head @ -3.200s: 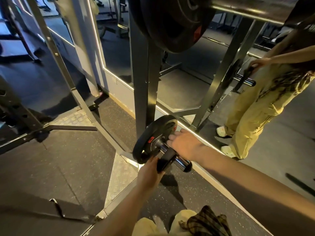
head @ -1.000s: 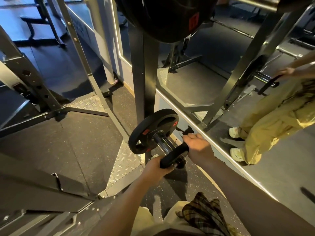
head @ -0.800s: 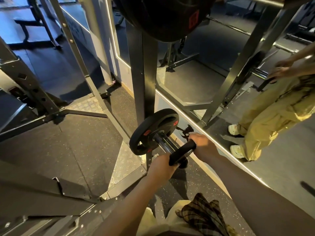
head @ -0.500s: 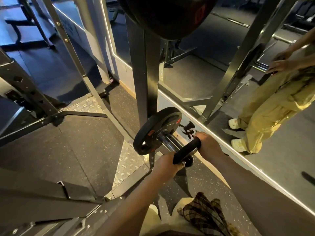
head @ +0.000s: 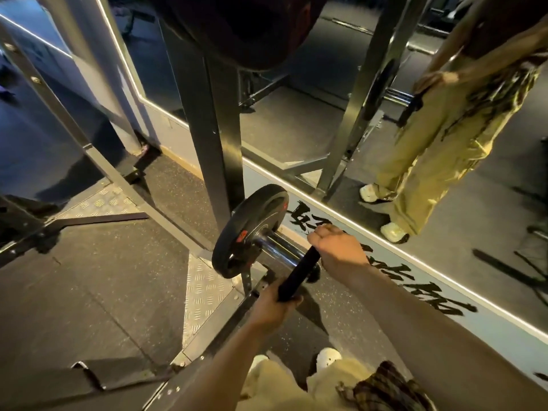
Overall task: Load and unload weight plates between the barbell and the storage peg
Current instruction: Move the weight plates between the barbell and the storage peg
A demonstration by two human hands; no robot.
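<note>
Left hand point(head: 274, 307) and right hand point(head: 341, 252) clamped around thin black plate point(head: 298, 274) on chrome peg point(head: 274, 247).

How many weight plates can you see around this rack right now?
3, not counting mirror reflections. One small plate sits far back on the storage peg. A thinner plate, held by both hands, is at the peg's tip. A big plate hangs overhead. Others may be hidden.
</note>
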